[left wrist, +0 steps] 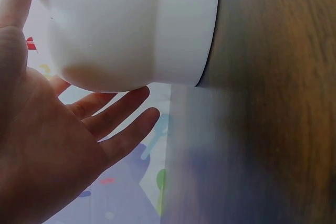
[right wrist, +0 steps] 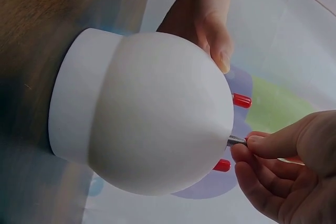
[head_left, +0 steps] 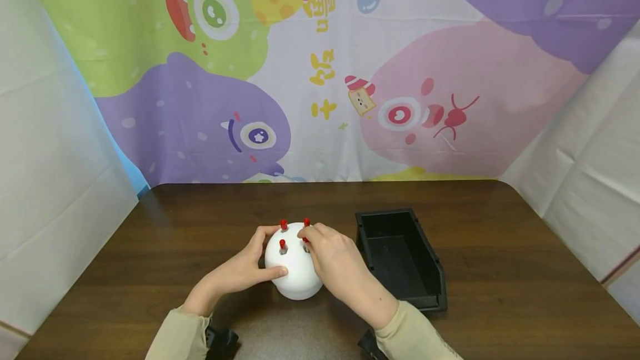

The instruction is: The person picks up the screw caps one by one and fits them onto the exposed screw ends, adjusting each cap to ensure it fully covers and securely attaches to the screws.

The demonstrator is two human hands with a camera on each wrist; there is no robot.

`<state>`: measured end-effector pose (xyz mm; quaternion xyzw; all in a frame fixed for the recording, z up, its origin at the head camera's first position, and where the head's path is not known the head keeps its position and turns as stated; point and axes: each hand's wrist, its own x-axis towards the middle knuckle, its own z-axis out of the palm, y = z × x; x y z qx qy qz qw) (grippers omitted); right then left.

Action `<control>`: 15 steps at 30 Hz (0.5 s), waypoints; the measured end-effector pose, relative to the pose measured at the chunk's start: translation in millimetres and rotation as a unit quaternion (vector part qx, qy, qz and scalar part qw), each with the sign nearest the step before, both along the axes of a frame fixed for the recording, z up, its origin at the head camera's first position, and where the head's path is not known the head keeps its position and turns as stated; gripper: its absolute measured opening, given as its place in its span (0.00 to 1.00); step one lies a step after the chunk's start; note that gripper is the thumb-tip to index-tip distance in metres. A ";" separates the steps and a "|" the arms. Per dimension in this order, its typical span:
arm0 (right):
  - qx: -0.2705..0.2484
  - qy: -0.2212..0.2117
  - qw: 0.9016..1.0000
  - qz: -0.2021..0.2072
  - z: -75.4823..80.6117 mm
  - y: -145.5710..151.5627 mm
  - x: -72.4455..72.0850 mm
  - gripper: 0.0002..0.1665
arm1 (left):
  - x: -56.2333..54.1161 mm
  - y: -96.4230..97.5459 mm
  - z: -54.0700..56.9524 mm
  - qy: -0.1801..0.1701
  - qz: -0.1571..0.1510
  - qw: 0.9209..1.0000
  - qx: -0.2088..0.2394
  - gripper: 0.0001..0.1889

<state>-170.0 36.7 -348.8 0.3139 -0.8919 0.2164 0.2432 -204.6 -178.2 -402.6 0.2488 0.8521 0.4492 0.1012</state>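
Observation:
A white dome-shaped piece (head_left: 295, 281) with a straight-sided base stands on the table. Several red-capped metal pegs (head_left: 283, 246) stick up from its top. My left hand (head_left: 240, 268) holds the dome from the left, thumb on the near side and index finger round the far side; in the left wrist view its other fingers (left wrist: 128, 132) stretch along the curved wall. Between right thumb and fingertips, my right hand (right wrist: 283, 166) pinches a red-capped bolt (right wrist: 236, 140). Its threaded metal shank shows at the dome's surface, while the fingers mostly hide the cap.
Just right of the dome, a black open-topped bin (head_left: 440, 276) sits on the brown wooden table (head_left: 500, 249), close beside my right forearm. A cartoon-printed curtain (head_left: 340, 143) hangs behind the table's far edge, with white cloth (head_left: 595, 182) at the sides.

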 end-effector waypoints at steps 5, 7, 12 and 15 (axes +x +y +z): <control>-0.002 -0.005 1.000 -0.003 0.8 0.3 0.4 0.07 | -0.3 0.2 -0.5 -0.002 0.000 1.000 -0.002 0.39; -0.003 -0.006 1.000 -0.003 0.7 0.3 0.4 0.07 | -0.3 0.2 -0.4 -0.002 0.000 1.000 -0.002 0.39; -0.005 -0.007 1.000 -0.004 -0.4 -0.1 0.4 0.07 | 0.2 0.5 0.5 -0.003 0.001 1.000 -0.003 0.39; -0.004 -0.004 1.000 -0.005 -0.9 -0.7 0.4 0.07 | 0.5 0.7 0.8 -0.003 0.003 1.000 -0.002 0.38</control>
